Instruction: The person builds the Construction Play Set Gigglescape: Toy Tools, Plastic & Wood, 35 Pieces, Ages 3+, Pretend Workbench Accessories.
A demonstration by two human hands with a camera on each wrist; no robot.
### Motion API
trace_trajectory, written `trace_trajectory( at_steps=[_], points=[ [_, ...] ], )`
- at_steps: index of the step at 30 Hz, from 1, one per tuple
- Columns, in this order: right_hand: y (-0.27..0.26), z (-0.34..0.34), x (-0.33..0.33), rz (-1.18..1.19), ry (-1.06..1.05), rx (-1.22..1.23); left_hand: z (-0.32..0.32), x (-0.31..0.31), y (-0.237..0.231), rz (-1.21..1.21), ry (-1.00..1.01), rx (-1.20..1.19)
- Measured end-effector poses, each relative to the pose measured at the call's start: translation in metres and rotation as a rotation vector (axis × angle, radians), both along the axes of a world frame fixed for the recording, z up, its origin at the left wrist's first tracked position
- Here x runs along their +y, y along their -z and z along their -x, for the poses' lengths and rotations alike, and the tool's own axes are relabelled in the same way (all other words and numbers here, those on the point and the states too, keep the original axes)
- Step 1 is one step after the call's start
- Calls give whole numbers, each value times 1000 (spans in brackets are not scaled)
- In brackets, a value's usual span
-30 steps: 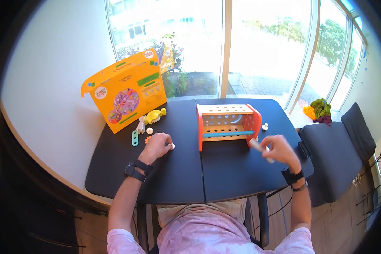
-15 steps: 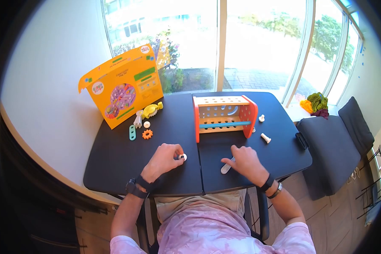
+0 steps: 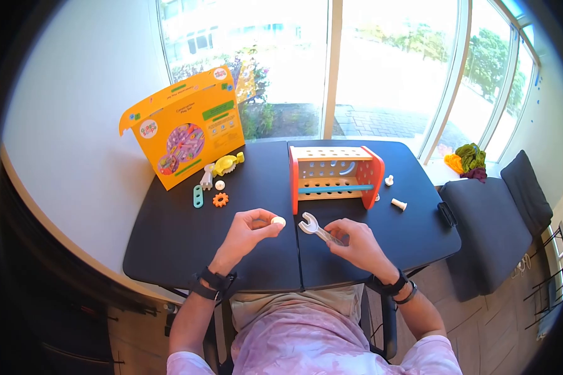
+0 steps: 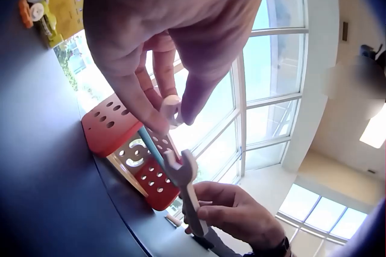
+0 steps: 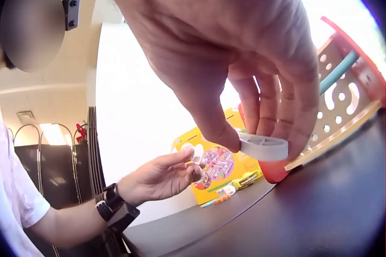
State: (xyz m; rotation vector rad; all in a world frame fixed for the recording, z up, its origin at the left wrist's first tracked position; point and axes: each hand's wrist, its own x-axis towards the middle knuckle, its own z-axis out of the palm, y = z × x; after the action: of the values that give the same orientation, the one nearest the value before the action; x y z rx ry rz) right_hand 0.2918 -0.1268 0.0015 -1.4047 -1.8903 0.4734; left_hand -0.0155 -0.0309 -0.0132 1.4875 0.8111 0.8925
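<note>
The left hand pinches a small white round piece between thumb and fingers, above the table. Facing it, the right hand grips a pale grey toy wrench by its handle, the forked end pointing at the white piece with a gap between. In the left wrist view, the wrench stands just below the pinched piece. The right wrist view has the wrench handle held between thumb and fingers.
Behind the hands stands a red-sided wooden rack with a blue rod. White bolts lie right of it. At left are an orange gear, a teal strip, a yellow piece and an orange box.
The right hand put a white bolt down at the table's right, took hold of the wrench and lifted it. The left hand moved right with the white piece; the two hands are closer.
</note>
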Motion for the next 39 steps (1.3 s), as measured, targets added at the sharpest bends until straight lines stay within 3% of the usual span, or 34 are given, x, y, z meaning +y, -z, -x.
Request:
trace_trajectory(
  at_steps=[8, 18, 39],
  points=[
    [-8, 7, -6, -254, -5, -63, -3, -13, -13, 159, -69, -37],
    [-9, 11, -7, -333, -51, -115, -11, -14, -5, 268, 40, -186],
    [-10, 17, -3, -362, -91, -132, -12, -17, -9, 282, 185, -168]
  ],
)
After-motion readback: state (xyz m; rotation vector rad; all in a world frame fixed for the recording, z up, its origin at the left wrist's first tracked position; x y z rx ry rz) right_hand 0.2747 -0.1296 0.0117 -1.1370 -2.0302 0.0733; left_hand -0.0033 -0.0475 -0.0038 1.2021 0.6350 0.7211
